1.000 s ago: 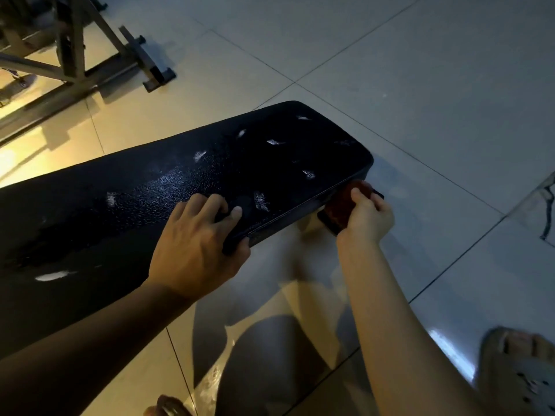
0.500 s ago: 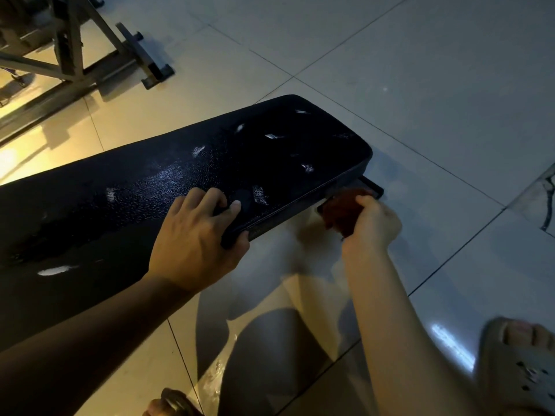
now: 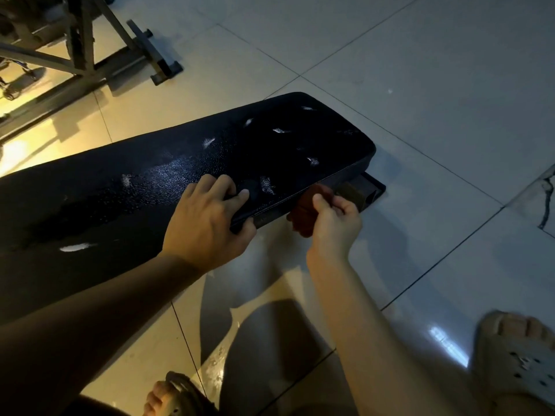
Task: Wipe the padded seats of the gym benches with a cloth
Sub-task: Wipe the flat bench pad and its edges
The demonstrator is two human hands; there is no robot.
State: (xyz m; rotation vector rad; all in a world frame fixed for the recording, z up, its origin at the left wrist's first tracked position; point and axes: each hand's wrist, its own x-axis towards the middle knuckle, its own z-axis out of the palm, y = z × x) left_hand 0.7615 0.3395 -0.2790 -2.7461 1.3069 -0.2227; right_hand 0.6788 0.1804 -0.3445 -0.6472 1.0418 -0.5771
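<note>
**Item: bench pad, near edge, cloth at the far end**

1. Right hand [image 3: 336,226]: thumb and curled fingers [image 3: 345,207] pinch a bunched reddish-brown cloth [image 3: 304,213]. The grip is closed and firm.
2. Left hand [image 3: 207,223]: clamped on the near edge of the padded seat [image 3: 168,163], with the fingers on top and the thumb hooked under the rim (a bracing hold; it carries nothing).
3. Cloth, position: low against the side wall of the pad, close to its far end. In this dim light it cannot be said for certain whether it presses the wall or hangs just below it.
4. Padded seat, position: long and black, its axis running from lower left to the rounded end at upper right. The top face lies up and to the left of the right fingers. The right hand is nearer the end of the pad, and the left hand is nearer the middle.
5. Condition: white scuffs [image 3: 277,130] dot the top.
6. Obstructions, by judgement: a sweep along the top towards the middle meets the left hand first. The dark bench foot [image 3: 368,192] sits just beyond the cloth and crowds any lower stroke.
7. Surroundings: tiled floor [image 3: 420,85]; a steel frame [image 3: 81,46] well apart at upper left; a sandalled foot [image 3: 516,358] at lower right.
</note>
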